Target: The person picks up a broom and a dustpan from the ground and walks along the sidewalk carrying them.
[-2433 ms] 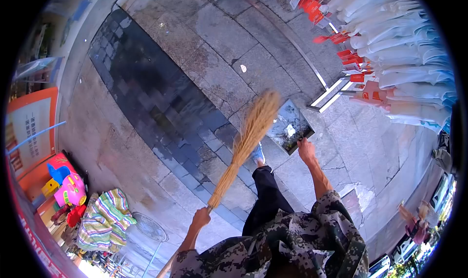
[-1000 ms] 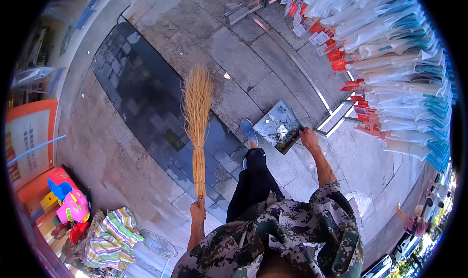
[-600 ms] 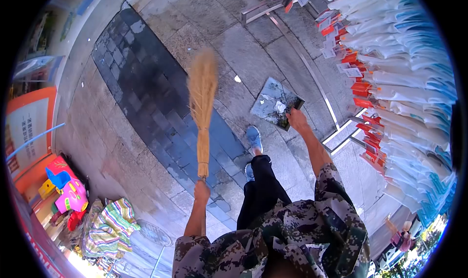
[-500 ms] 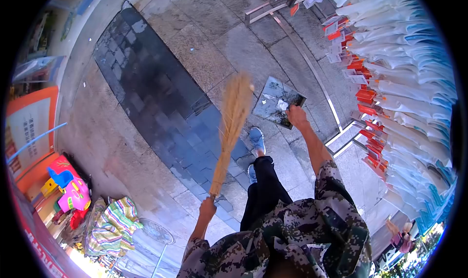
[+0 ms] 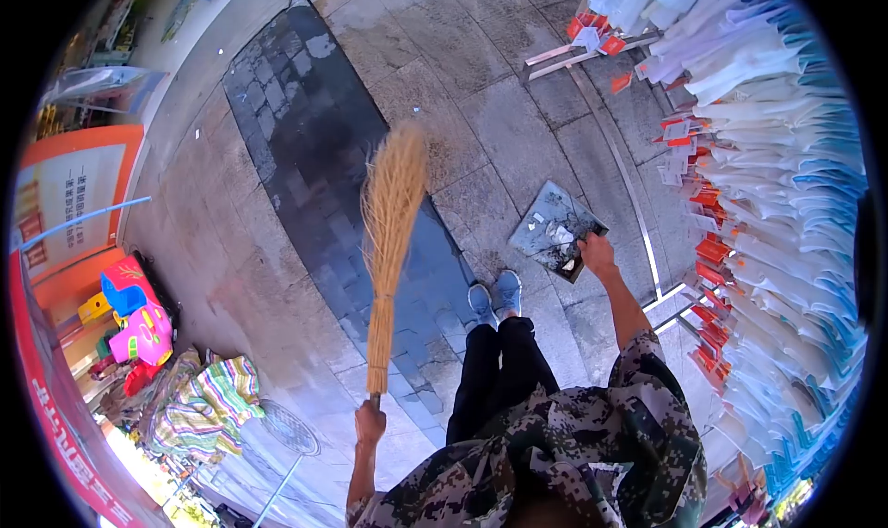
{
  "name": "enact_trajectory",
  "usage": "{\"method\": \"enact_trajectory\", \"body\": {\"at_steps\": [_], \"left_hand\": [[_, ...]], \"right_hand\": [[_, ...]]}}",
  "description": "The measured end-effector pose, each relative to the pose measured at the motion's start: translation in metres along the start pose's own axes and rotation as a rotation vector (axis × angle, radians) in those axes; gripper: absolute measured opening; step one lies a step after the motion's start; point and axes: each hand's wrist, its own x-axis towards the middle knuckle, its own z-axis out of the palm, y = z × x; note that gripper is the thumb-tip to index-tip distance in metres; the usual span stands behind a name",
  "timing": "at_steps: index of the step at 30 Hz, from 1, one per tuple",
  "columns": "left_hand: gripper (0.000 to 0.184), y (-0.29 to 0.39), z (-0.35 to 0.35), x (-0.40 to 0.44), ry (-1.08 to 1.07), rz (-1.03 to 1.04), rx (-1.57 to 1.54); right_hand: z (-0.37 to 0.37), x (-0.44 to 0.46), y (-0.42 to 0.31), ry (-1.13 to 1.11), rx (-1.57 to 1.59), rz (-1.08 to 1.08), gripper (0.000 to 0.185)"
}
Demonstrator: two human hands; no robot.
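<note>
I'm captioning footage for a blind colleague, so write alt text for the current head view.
A person in a camouflage top holds a straw broom in the left hand and a dustpan containing white scraps in the right hand. They stand on stone paving, with white and blue items hanging at right and a striped cloth at lower left.

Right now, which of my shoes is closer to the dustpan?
Your right shoe, on the side toward the dustpan; your left shoe sits farther off, by the dark paving.
</note>
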Motion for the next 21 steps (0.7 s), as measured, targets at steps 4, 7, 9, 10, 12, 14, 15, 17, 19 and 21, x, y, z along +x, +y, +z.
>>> {"method": "enact_trajectory", "body": {"at_steps": [4, 7, 9, 10, 12, 14, 15, 17, 19, 21], "left_hand": [[0.017, 0.039, -0.033, 0.096, 0.087, -0.057, -0.116], [0.018, 0.059, -0.034, 0.181, 0.085, -0.082, -0.211], [0.019, 0.093, -0.033, 0.233, -0.001, -0.189, -0.206], [0.019, 0.092, -0.02, 0.25, -0.004, -0.19, -0.207], [0.02, 0.093, 0.0, 0.274, -0.093, -0.12, -0.097], [0.022, 0.1, -0.024, 0.225, -0.149, 0.194, 0.02], [0.023, 0.078, -0.017, 0.206, -0.179, 0.245, 0.04], [0.021, 0.03, -0.022, 0.159, -0.37, 0.205, 0.145], [0.022, 0.02, -0.097, 0.105, -0.455, 0.04, 0.249], [0.02, -0.014, -0.143, 0.062, -0.387, 0.012, 0.138]], "right_hand": [[-0.026, 0.028, -0.029, 0.042, -0.036, -0.042, 0.03], [-0.034, 0.054, -0.058, 0.06, -0.001, -0.09, 0.03], [-0.028, 0.073, -0.073, 0.067, 0.003, -0.078, 0.029], [-0.027, 0.082, -0.085, 0.07, 0.016, -0.067, 0.029], [-0.029, 0.1, -0.111, 0.027, -0.005, -0.045, 0.029], [-0.031, 0.122, -0.133, 0.043, 0.003, -0.037, 0.031], [-0.029, 0.134, -0.138, 0.083, 0.033, -0.046, 0.028], [-0.034, 0.15, -0.139, 0.093, 0.039, -0.059, 0.028], [-0.042, 0.157, -0.15, 0.152, 0.068, -0.077, 0.026], [-0.083, 0.16, -0.174, -0.037, 0.064, -0.028, 0.027]]}}
